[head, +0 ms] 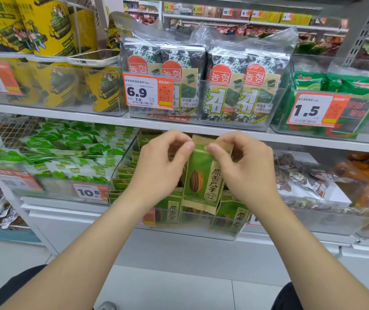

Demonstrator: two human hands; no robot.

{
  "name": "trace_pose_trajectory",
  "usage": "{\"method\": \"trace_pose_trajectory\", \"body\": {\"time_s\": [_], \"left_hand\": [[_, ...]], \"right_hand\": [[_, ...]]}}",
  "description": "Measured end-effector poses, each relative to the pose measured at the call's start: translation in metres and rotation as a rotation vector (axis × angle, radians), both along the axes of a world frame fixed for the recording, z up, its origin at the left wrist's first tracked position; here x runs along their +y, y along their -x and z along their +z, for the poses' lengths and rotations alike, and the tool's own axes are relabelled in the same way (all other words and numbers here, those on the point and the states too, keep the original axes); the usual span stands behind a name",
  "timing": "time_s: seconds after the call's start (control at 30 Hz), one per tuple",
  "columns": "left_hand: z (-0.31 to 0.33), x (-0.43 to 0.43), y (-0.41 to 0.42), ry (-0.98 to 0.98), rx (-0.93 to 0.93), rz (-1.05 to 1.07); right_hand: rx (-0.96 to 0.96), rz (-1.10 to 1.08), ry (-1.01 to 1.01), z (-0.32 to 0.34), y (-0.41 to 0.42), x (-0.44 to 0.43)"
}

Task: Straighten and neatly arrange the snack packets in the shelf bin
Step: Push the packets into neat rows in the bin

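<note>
A green and tan sunflower seed packet [202, 177] hangs upright above a clear plastic shelf bin [179, 232] on the lower shelf. My left hand [161, 163] pinches its top left corner and my right hand [244, 166] pinches its top right corner. Several matching seed packets [125, 175] stand in rows inside the bin, some leaning at the front [230, 217]. My hands hide the back rows of the bin.
A bin of green and white packets [71, 153] sits to the left, and clear bags of snacks [308, 177] lie to the right. The shelf above [201, 128] holds seaweed packs [203, 86] and price tags [147, 90]. White floor tiles lie below.
</note>
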State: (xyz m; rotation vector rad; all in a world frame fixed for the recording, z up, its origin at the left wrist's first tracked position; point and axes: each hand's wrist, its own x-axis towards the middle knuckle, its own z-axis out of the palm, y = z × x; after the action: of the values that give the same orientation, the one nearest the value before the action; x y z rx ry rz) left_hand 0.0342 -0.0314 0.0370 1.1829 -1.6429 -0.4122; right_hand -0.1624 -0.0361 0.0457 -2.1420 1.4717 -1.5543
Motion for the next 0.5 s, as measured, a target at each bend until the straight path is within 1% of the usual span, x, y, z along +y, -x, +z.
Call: {"method": "trace_pose_trajectory", "body": {"time_s": [0.03, 0.1, 0.2, 0.27, 0.37, 0.5], "left_hand": [[0.002, 0.000, 0.001, -0.031, 0.094, -0.029], [0.001, 0.003, 0.005, -0.114, 0.210, -0.115], [0.002, 0.009, 0.014, -0.184, 0.296, -0.262], [0.003, 0.011, 0.019, -0.205, 0.372, -0.310], [0.006, 0.008, 0.021, -0.220, 0.491, -0.283], [0.009, -0.002, 0.024, -0.242, 0.641, -0.248]], "right_hand": [[-0.115, -0.033, 0.023, 0.001, -0.003, 0.000], [-0.302, -0.039, 0.007, 0.002, -0.007, 0.000], [-0.523, 0.062, -0.055, 0.004, -0.010, 0.000], [-0.644, 0.169, -0.123, 0.007, -0.013, 0.000], [-0.709, 0.359, -0.222, 0.007, -0.020, -0.003], [-0.779, 0.361, -0.255, 0.007, -0.032, -0.004]]}}
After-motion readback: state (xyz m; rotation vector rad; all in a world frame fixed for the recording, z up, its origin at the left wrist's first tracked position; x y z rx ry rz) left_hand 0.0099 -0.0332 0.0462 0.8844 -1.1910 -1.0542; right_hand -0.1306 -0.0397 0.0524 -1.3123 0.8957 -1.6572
